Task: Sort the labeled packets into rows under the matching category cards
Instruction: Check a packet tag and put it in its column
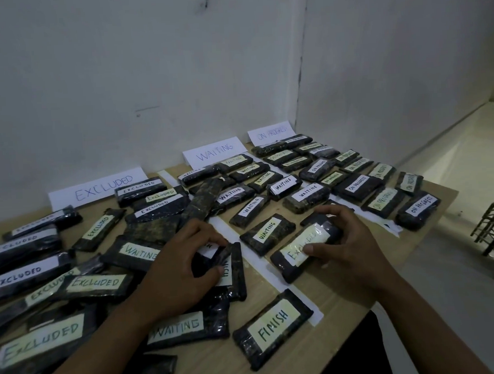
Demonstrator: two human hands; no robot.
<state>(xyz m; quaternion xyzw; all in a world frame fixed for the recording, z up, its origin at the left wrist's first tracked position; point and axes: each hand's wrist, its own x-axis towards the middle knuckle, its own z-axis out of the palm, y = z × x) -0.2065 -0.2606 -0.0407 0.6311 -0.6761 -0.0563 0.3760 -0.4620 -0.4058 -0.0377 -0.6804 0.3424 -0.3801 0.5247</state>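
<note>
Two hands (181, 269) (350, 238) on two packets (236, 264) (290, 256), three category cards (101, 187) (213, 152) (271, 132) beyond.

Dark mottled plastic packets (247, 343) are wearing white or pale-yellow labels (272, 319) lettered black, blue or green; white category cards (213, 152) are showing blue lettering on the tan table (216, 365).

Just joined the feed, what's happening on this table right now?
A person is sorting dark plastic-wrapped packets with handwritten labels on a wooden table. The right hand grips a packet labelled EXCLUDED, below the WAITING rows; the left hand pinches a packet whose label ends in ISH. Rows under the white WAITING card and ON PROGRESS card look tidy; packets near the EXCLUDED card lie jumbled.
</note>
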